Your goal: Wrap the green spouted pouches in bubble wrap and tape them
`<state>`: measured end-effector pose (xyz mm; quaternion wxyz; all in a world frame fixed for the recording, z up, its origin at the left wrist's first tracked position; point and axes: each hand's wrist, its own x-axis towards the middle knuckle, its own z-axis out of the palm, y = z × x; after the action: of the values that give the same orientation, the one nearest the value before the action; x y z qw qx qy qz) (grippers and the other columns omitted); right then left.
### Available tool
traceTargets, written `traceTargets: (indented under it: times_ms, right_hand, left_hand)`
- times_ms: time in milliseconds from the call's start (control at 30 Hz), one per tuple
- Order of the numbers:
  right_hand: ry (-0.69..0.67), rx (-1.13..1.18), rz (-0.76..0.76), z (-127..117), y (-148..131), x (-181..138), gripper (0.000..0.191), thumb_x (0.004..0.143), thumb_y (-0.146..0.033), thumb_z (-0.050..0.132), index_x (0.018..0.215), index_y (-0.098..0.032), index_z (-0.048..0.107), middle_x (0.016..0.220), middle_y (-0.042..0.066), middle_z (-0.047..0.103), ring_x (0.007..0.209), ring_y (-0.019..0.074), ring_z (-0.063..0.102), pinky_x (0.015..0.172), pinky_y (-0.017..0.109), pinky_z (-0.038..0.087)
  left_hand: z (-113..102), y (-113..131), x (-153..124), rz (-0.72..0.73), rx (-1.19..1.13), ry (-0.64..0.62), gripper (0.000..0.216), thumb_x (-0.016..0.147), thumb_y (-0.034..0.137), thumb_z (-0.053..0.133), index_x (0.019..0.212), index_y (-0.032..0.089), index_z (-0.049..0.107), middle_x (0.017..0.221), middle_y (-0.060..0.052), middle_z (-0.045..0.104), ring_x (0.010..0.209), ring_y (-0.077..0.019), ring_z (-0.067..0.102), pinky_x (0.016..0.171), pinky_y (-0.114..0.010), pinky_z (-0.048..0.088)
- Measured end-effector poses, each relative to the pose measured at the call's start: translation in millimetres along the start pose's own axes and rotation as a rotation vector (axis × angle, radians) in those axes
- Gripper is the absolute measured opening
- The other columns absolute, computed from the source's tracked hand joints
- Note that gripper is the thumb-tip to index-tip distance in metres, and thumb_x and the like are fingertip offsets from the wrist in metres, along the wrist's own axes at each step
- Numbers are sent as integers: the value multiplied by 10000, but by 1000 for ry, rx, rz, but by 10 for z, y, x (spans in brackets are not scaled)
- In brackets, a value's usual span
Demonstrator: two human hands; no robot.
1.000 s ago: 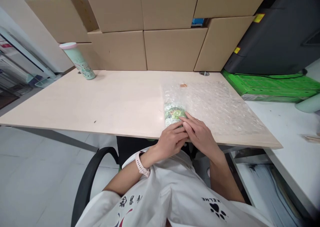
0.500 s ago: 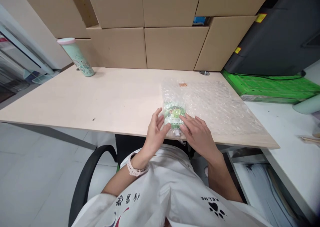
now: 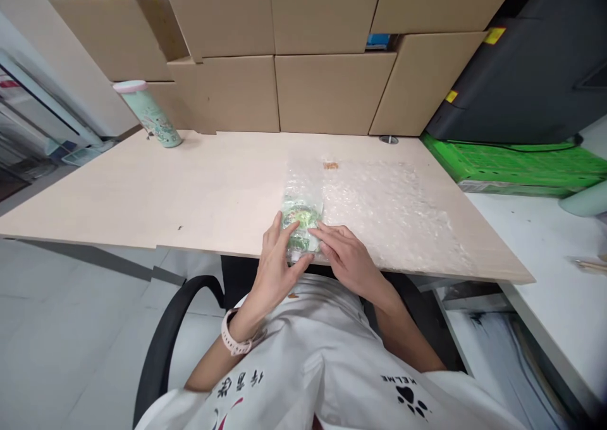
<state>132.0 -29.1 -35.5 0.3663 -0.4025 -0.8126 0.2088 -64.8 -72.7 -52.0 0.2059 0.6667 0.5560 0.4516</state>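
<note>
A green-and-white printed pouch (image 3: pixel 301 218) lies near the desk's front edge under clear bubble wrap (image 3: pixel 374 205). Its lower end is partly covered by my hands; no spout shows now. My left hand (image 3: pixel 276 260) curves round the pouch's lower left side, with the index finger on top, the other fingers along the edge and the thumb across the bottom. From the other side, my right hand (image 3: pixel 348 256) rests its outstretched fingers on the pouch's right edge, thumb apart from them. The wrap spreads flat to the right of the pouch.
Cardboard boxes (image 3: pixel 332 95) are stacked along the back of the wooden desk (image 3: pixel 227 183). A mint tumbler (image 3: pixel 154 117) stands at the back left. On the right are a green crate-like box (image 3: pixel 516 171) beneath a dark case (image 3: pixel 512 82) and a white side surface (image 3: pixel 526 224).
Both hands have moved left together with the pouch and the bubble wrap. My left index finger now lies on top of the pouch, and its white cap no longer shows.
</note>
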Motion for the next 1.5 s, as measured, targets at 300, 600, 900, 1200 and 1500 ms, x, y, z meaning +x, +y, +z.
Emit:
traceTargets:
  times_ms: [300, 600, 900, 1200, 1500]
  right_hand:
    - [40, 48, 110, -33, 26, 61, 389, 1007, -309, 378, 1353, -324, 555, 1355, 61, 631, 1083, 237, 684, 896, 434, 578]
    - [-14, 253, 185, -71, -27, 105, 458, 1003, -334, 400, 1458, -322, 450, 1073, 54, 750, 816, 233, 722, 757, 429, 593]
    - [9, 311, 181, -88, -115, 156, 417, 970, -325, 453, 1374, -276, 543, 1260, 74, 674, 890, 203, 692, 872, 433, 593]
    - [114, 307, 212, 32, -68, 151, 285, 949, -363, 500, 1150, -285, 687, 1112, 82, 706, 865, 217, 672, 764, 402, 595]
    - [300, 172, 210, 115, -303, 95, 271, 921, -341, 461, 945, -274, 722, 887, 62, 710, 775, 218, 671, 677, 366, 577]
  left_hand:
    - [88, -41, -19, 106, 139, -42, 685, 892, 415, 641, 1501, 395, 328, 1633, -16, 264, 1538, -315, 186, 1192, -676, 329]
    - [236, -15, 122, 159, 185, 42, 676, 866, 383, 691, 1467, 315, 390, 1623, -88, 293, 1515, -381, 231, 1198, -669, 279]
    - [359, 19, 187, 166, 340, 33, 608, 859, 368, 671, 1415, 252, 456, 1588, -144, 351, 1504, -409, 239, 1162, -706, 255]
    - [301, 274, 245, 173, 310, 52, 629, 843, 220, 639, 1430, 262, 416, 1559, -162, 384, 1498, -410, 258, 1164, -691, 273]
    - [197, 342, 159, 158, 208, 107, 750, 921, 247, 563, 1552, 316, 162, 1650, -133, 206, 1537, -352, 175, 1196, -633, 275]
